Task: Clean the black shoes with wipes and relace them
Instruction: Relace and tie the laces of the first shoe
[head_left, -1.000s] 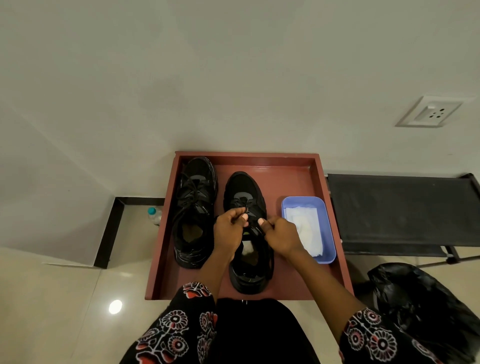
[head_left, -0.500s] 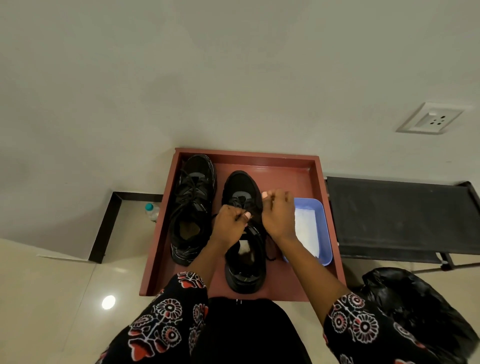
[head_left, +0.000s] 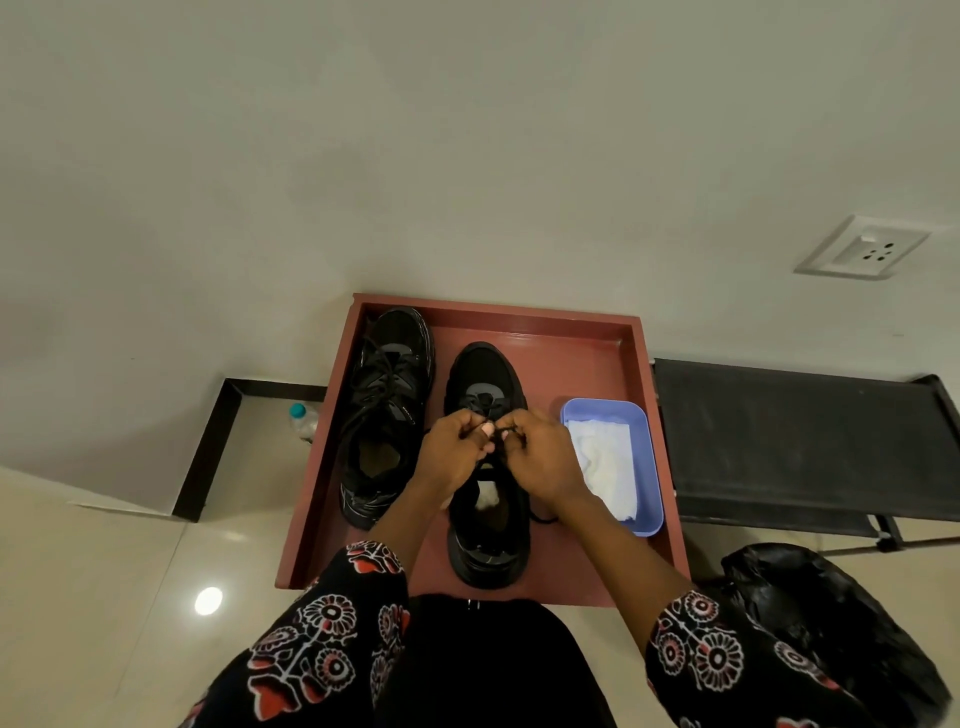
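Far left on the floor there's a small bottle (head_left: 303, 420) with a teal cap, tucked just beside the red tray (head_left: 655, 441). In the tray, the left shoe (head_left: 387, 410) sits along the left wall, toe pointing away, black and pretty glossy on the heel and toe, and its laces look loose and messy across the tongue. The right shoe (head_left: 485, 540) is in the middle of the tray, also toe away, matte black up front with a grey patch near the toe and something pale showing inside the opening.

Both hands are bunched over the middle of that shoe. The left hand (head_left: 451, 454) has its fingers curled and is pinching the black lace (head_left: 511, 432), and the right hand (head_left: 545, 457) is pinching the same lace just beside it, thumbs nearly touching. A bit of lace trails out on the tray by the right wrist.

Right of the hands is a blue tub (head_left: 652, 467) holding white wipes (head_left: 605, 470). Past the tray are a black stool (head_left: 795, 441) and a black bag (head_left: 831, 623) on the floor, with a wall socket (head_left: 862, 250) up above.
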